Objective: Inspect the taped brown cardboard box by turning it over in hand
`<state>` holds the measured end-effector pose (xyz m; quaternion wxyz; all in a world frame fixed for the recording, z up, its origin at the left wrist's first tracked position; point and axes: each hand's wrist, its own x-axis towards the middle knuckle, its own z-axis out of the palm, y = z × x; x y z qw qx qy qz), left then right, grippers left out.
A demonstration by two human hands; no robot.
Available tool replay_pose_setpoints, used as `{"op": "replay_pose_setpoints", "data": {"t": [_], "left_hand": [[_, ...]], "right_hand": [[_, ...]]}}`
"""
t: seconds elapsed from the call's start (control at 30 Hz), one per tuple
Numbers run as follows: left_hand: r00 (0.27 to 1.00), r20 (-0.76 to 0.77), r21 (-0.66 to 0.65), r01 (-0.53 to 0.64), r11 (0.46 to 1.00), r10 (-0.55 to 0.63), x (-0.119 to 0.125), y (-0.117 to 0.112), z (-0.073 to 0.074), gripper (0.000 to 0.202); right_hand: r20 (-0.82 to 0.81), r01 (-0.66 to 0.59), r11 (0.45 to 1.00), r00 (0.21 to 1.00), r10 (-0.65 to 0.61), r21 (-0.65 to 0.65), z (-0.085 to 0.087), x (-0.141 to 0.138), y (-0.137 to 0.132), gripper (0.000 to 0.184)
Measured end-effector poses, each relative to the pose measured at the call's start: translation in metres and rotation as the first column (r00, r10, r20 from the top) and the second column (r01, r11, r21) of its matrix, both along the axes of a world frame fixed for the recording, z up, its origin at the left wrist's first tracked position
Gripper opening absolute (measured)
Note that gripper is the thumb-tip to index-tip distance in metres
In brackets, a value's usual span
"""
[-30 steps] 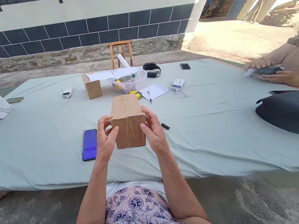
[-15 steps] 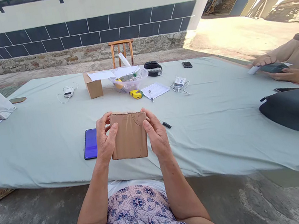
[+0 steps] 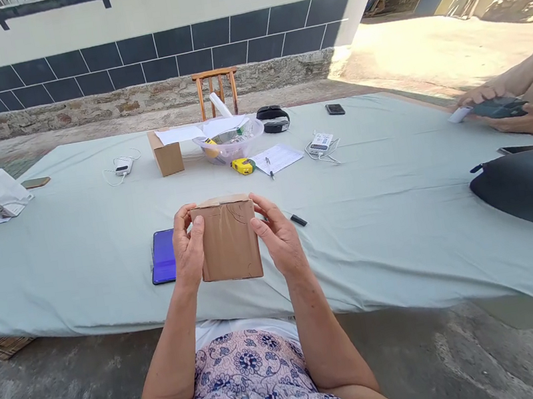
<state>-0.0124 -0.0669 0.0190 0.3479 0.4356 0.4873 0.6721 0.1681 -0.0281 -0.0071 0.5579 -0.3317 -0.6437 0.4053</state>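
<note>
I hold a small brown cardboard box (image 3: 228,239) in both hands above the near edge of the table (image 3: 376,222), which is covered with a pale green cloth. My left hand (image 3: 187,249) grips the box's left side with fingers curled over its top corner. My right hand (image 3: 277,238) grips the right side, thumb on the front face. The taped face of the box is turned toward me. A blue phone (image 3: 164,256) lies just left of my left hand, and a small black marker cap (image 3: 299,220) lies to the right.
Farther back lie a second cardboard box (image 3: 167,153), a clear bowl (image 3: 231,141), a yellow tape measure (image 3: 244,166), papers with a pen (image 3: 276,159) and chargers. A dark bag (image 3: 532,184) sits at right. Other people's hands work at both table ends. A wooden chair (image 3: 216,93) stands behind.
I have tipped the box toward me, so its top no longer shows and the taped face looks at me. Both hands stayed on its sides and came slightly lower.
</note>
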Motion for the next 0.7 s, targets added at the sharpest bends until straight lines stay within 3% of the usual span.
{"op": "replay_pose_setpoints", "data": {"t": [0.13, 0.27, 0.53, 0.7], "left_hand": [[0.997, -0.001, -0.072, 0.081, 0.994, -0.081, -0.002, 0.0, 0.0, 0.056], [0.997, 0.037, -0.056, 0.069, 0.996, -0.067, -0.004, 0.0, -0.001, 0.061], [0.997, 0.055, -0.009, 0.047, 0.999, -0.046, -0.01, 0.005, -0.006, 0.06], [0.994, 0.1, 0.009, 0.034, 0.999, -0.035, -0.015, 0.009, -0.009, 0.063]], "right_hand": [[-0.019, -0.022, 1.0, 1.0, 0.023, 0.02, -0.002, 0.001, 0.002, 0.048], [-0.033, -0.088, 0.996, 0.996, 0.088, 0.01, -0.004, 0.006, 0.005, 0.053], [0.148, -0.224, 0.974, 0.963, 0.226, -0.033, 0.003, 0.017, 0.004, 0.085], [0.291, -0.371, 0.926, 0.881, 0.374, -0.067, 0.002, 0.025, 0.009, 0.105]]}}
